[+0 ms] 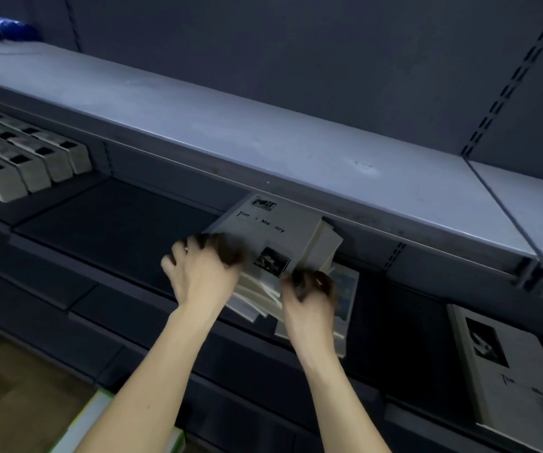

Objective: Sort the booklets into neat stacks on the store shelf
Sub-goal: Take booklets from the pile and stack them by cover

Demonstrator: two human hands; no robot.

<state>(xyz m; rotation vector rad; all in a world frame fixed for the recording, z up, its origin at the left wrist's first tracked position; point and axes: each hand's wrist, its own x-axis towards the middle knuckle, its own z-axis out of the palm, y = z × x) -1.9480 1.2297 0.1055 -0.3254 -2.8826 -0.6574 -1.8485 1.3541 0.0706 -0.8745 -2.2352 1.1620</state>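
A loose pile of grey booklets (273, 230) with black photo covers lies on the dark middle shelf (116, 223), fanned out unevenly. My left hand (198, 273) grips the pile's left edge, fingers curled over the top cover. At the front right corner my right hand (309, 295) pinches the booklets, its fingers blurred. Under the pile, a booklet with a bluish cover (345, 289) sticks out to the right.
Rows of grey boxes (25, 158) fill the shelf's left end. More grey booklets (508, 371) lie flat at the lower right. A grey upper shelf (263, 132) overhangs the pile. A green-edged box (100, 426) sits on the floor below.
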